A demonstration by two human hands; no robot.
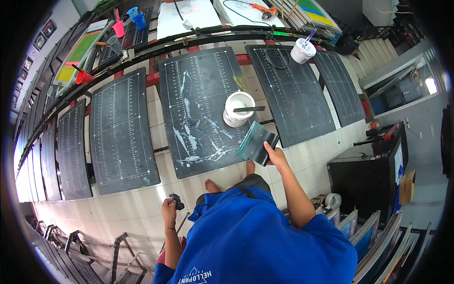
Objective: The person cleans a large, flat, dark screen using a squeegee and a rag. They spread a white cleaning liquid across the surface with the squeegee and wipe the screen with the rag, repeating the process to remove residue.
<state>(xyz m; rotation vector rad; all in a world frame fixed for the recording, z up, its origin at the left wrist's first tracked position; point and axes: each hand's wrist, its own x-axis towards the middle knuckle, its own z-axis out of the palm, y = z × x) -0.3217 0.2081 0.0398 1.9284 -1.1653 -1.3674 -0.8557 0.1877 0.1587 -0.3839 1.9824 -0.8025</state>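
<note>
My right hand (276,155) is closed around the dark handle of a squeegee (256,146) with a green blade. The squeegee is over the near right corner of a dark board (203,90) marked with white ruler lines and smeared with whitish streaks. Just beyond it a white tub (232,119) of pale paste stands on the board's right edge, with a dark flat stick (250,109) lying across its mouth. Down at my left side, my left hand (168,208) pinches a small crumpled black cloth-like wad (177,202).
Similar ruled boards (120,132) flank the middle one. Another white tub (302,51) with a purple-handled tool stands far right. An orange pistol-shaped corded tool (266,11) and coloured cups (118,29) are at the back. Framed screens (373,236) lean behind me on the right.
</note>
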